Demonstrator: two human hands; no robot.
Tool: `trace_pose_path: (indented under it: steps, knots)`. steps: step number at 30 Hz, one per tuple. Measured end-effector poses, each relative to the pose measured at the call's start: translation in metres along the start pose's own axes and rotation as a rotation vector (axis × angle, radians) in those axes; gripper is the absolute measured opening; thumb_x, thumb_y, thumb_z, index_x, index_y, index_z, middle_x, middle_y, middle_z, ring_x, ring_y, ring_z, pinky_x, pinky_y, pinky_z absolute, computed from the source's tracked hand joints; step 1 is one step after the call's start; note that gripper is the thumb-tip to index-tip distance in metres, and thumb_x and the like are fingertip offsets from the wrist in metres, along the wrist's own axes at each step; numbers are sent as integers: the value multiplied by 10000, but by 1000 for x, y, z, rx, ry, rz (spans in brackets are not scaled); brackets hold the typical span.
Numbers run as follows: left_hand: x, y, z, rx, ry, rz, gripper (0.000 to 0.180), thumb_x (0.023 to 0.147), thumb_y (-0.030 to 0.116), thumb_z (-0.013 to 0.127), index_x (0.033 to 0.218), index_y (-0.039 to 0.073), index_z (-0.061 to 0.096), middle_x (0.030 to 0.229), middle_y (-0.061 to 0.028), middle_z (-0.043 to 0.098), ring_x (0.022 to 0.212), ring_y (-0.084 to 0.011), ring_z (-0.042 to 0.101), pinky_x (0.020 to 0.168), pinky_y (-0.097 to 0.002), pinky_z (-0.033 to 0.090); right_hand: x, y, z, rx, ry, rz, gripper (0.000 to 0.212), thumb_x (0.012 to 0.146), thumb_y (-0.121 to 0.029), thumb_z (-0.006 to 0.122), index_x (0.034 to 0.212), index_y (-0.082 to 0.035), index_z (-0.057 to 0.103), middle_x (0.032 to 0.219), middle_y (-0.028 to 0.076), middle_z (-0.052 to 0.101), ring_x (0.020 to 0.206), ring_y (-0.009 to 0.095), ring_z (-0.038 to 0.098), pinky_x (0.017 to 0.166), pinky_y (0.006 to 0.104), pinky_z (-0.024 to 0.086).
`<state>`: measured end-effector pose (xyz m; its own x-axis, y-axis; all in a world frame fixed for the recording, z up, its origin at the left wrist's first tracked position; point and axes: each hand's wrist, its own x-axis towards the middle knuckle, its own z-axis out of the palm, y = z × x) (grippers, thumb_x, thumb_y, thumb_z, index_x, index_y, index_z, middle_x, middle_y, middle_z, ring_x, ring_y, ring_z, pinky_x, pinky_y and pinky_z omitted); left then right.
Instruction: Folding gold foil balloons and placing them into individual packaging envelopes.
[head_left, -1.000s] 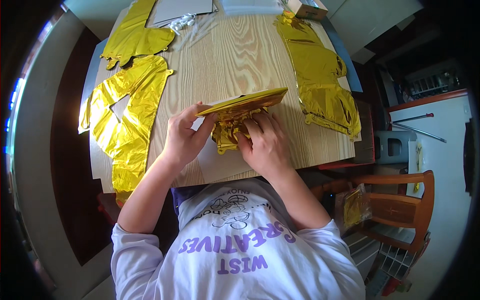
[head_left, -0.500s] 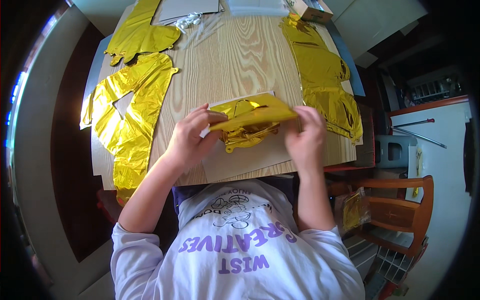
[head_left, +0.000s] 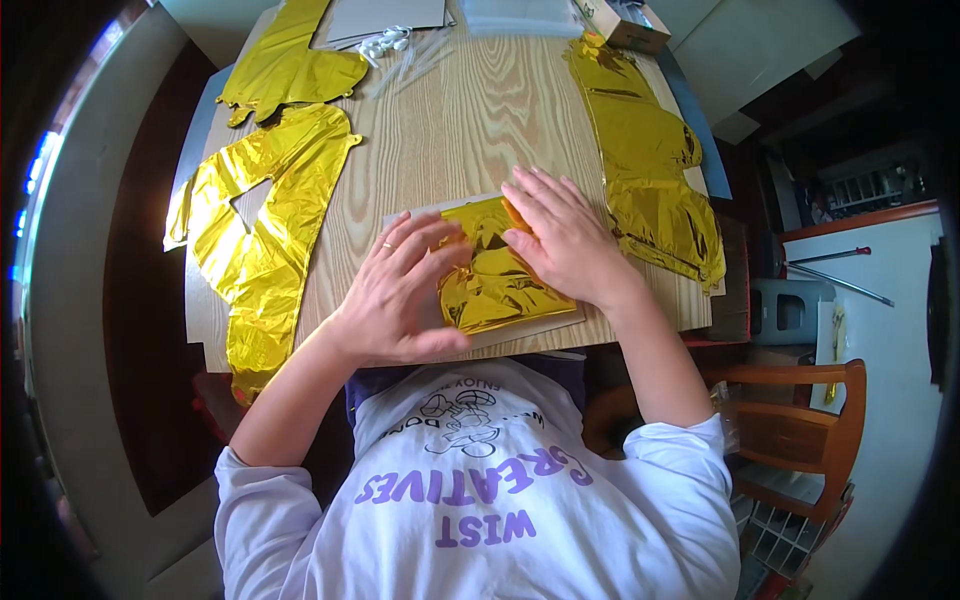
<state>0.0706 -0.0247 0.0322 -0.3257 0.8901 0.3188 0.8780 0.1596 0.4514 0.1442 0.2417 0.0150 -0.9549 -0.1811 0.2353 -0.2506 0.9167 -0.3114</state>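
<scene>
A gold foil balloon point(head_left: 500, 290), folded into a rough square, lies on a grey card sheet point(head_left: 545, 322) at the near edge of the table. My right hand point(head_left: 560, 235) rests flat on its right part, fingers stretched toward the far side. Over its left edge is my left hand point(head_left: 400, 290), fingers spread and thumb pointing right; whether it presses on the foil or hovers just above cannot be told. Neither hand grips anything. The far corners of the foil and card are partly hidden under my hands.
Flat gold foil balloons lie along the left point(head_left: 270, 240) and right point(head_left: 650, 150) of the wooden table point(head_left: 450, 130). At the far side are grey cards point(head_left: 385, 15), small white pieces point(head_left: 385, 42), clear straws point(head_left: 415, 65), clear bags point(head_left: 520, 15) and a box point(head_left: 625, 25). A wooden chair point(head_left: 800, 430) stands right.
The raised foil flap has come down and now lies flat over the card. My right hand has let go of its edge and moved left onto it; my left hand has opened.
</scene>
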Motion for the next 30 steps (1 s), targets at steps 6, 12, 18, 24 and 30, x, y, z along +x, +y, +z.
trace_pose_path:
  steps: [6,12,18,24,30]
  knots:
    - [8,1,35,142,-35,-153,1032,891,710,569,1534,-57,318,1601,-259,309,1512,-430,244,1228,-544,178,-12,-12,24,-15,-146,112,675,1044,-428,465,1539,15,344,1607,233,333,1516,360,272,1253,522,112]
    - [-2,-1,43,253,-79,-156,1047,904,744,496,1516,-89,328,1582,-275,340,1503,-421,276,1222,-549,186,-31,-31,36,-38,-134,93,759,1034,-468,467,1574,26,267,1663,213,216,1553,353,170,1248,562,62]
    - [-7,-3,46,268,-76,-159,1076,901,772,453,1514,-103,327,1586,-293,325,1507,-434,261,1227,-559,156,-30,-26,34,-76,-182,60,803,1036,-538,407,1596,6,217,1679,199,173,1564,327,142,1248,560,57]
    - [-10,18,37,260,-13,-215,1108,876,780,506,1543,-77,287,1601,-284,299,1513,-429,248,1236,-536,139,-30,-18,2,153,-138,141,763,1068,-557,304,1599,-16,223,1667,199,212,1563,305,163,1258,521,82]
    - [0,25,41,281,-53,-281,1098,872,791,497,1522,-76,322,1573,-282,341,1485,-432,298,1223,-554,177,-30,-37,-31,356,-11,233,692,1083,-485,348,1574,0,287,1618,240,313,1520,368,278,1245,542,133]
